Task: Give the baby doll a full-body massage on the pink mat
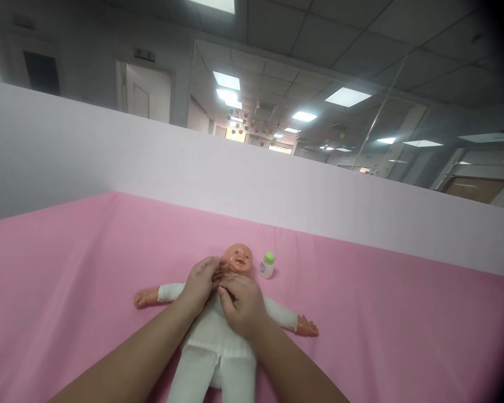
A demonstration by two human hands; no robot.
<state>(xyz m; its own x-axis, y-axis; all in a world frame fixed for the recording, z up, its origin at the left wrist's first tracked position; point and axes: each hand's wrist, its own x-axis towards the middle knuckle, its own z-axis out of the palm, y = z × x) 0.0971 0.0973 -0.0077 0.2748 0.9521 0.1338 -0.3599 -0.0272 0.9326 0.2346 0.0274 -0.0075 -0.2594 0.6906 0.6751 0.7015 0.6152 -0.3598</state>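
Note:
A baby doll point(220, 330) with a white cloth body lies on its back on the pink sheet, arms spread out to both sides. My left hand point(202, 281) rests at the doll's neck and upper chest, fingers extended and holding nothing. Beside it, my right hand point(244, 302) lies over the upper chest, its fingers bent slightly and the thumb apart from them. The fingertips of both hands meet just below the doll's head point(238, 258) and hide the neck. Right of the head stands a small clear bottle point(267, 266) with a green cap.
The pink sheet point(382, 324) covers the table. A white panel point(235, 173) runs along its far edge. Behind the panel are glass, an open doorway point(147, 92) and ceiling lights.

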